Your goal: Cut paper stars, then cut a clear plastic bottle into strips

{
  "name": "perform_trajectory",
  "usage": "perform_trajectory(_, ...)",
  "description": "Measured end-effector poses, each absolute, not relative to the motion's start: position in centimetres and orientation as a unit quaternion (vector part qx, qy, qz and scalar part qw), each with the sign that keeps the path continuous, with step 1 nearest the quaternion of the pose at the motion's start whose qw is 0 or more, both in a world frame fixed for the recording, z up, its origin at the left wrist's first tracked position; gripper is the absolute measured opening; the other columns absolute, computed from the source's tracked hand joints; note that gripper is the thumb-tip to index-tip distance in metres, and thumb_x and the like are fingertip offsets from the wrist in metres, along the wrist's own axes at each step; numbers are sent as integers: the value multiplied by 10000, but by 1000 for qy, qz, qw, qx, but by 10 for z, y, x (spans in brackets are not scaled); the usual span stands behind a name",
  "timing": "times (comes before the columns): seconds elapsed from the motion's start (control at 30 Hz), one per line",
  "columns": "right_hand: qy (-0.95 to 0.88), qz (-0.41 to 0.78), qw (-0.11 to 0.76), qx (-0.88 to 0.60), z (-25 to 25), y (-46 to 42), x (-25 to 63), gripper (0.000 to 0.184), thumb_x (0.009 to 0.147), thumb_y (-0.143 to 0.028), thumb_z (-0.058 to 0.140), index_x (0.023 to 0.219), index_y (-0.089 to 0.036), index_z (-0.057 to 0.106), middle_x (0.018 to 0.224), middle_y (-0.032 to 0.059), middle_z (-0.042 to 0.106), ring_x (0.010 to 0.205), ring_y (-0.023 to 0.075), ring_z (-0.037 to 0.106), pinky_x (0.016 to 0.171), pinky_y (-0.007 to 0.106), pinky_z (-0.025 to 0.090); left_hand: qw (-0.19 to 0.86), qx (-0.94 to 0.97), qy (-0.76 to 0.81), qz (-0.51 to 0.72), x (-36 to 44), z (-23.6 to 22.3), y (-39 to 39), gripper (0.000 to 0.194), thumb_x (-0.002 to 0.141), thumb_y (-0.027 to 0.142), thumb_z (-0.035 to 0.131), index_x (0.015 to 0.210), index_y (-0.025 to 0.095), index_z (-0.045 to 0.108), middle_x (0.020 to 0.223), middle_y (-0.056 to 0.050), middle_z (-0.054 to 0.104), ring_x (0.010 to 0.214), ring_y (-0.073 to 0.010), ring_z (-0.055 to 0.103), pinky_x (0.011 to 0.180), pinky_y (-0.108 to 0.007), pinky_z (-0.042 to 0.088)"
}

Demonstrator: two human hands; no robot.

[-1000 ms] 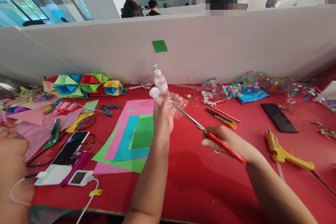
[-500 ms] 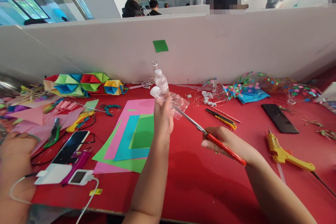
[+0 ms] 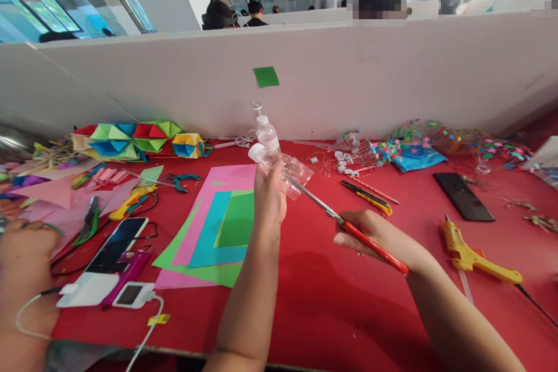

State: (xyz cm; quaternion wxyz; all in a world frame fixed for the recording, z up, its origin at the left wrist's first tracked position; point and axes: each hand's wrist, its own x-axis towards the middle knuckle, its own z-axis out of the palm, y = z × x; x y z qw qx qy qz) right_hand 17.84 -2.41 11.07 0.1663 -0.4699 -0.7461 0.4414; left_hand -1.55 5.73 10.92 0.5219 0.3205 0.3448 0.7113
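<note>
My left hand (image 3: 270, 195) is closed around a clear plastic bottle (image 3: 300, 171) with a white cap, held tilted above the table. In my right hand (image 3: 368, 232) is a pair of red-handled scissors (image 3: 370, 244), its blades pointing up and left. The blade tips reach the bottle beside my left fingers; whether they are inside the plastic I cannot tell. Behind the held bottle stands another capped clear bottle (image 3: 268, 132). Sheets of pink, green and blue paper (image 3: 209, 238) lie left of my left forearm.
A yellow glue gun (image 3: 475, 256) and a black phone (image 3: 464, 196) lie at right. Nearer the middle is a yellow-black utility knife (image 3: 368, 196). Folded paper shapes (image 3: 135, 139), pliers (image 3: 181, 181) and charging devices (image 3: 133, 294) are at left, beside another person's hand (image 3: 28, 244). A white partition (image 3: 174, 81) stands behind.
Almost nothing differs. The bottle and my left hand have shifted very slightly left, and the scissors stay at the bottle.
</note>
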Motion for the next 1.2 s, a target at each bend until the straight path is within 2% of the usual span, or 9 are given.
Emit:
perform_trajectory(0.7, -742, 451, 168, -466, 108, -24, 179, 549, 834, -723, 548, 746, -184, 497, 628, -34, 472, 576, 111, 384, 520, 239, 285, 527, 329, 337, 708, -18, 108, 58, 258, 729, 318, 710, 890, 184, 560, 776, -25, 689, 747, -197, 696, 787, -385, 530)
perform_trajectory(0.93, -743, 447, 174, -467, 108, -24, 179, 568, 815, -743, 552, 735, -184, 489, 632, -34, 463, 578, 109, 377, 515, 238, 286, 534, 342, 324, 702, -14, 107, 56, 240, 745, 292, 700, 898, 193, 545, 783, -30, 687, 880, -238, 718, 839, -412, 539)
perform_trajectory(1.2, -746, 453, 174, -455, 109, -26, 178, 595, 847, -770, 460, 731, -187, 483, 599, -31, 474, 534, 100, 388, 488, 239, 266, 534, 347, 327, 697, -15, 104, 58, 249, 759, 319, 700, 908, 198, 542, 780, -31, 686, 881, -246, 718, 850, -426, 534)
